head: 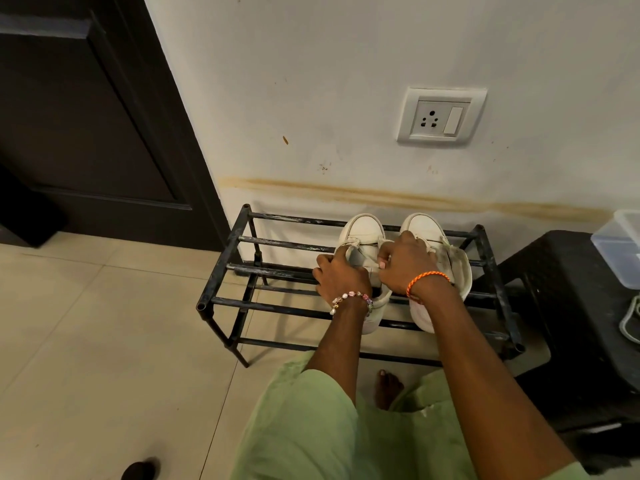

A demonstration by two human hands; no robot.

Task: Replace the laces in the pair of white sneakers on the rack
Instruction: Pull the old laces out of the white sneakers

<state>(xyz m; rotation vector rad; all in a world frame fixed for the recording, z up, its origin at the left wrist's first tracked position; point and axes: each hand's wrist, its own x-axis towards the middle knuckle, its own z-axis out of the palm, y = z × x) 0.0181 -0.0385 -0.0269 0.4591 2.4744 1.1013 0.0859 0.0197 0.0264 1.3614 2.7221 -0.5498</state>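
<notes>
— While both hands were over the left sneaker (363, 237), which way did the lace lie from the fingers?

— Toward twelve o'clock. That shoe sat on the top tier of the rack (225, 268), toe at twelve and heel at six, so its long axis ran straight away from the person. The right hand (405, 261) was nearer the lace (356, 252), its fingers pinching a strand by the tongue; the left hand (337, 275) was curled round the shoe's nine o'clock side, steadying it.

— And the other shoe?

— The right sneaker (446, 258) stood parallel, just beside at three o'clock, partly under the right wrist (its lace looked slack, though I couldn't tell how far undone).

— Materials?

— Smooth off-white uppers with rounded toes, flat woven lace, and a rack of thin black metal tubes, scuffed pale in places. My guess: the strand had to be drawn toward six o'clock.
</notes>
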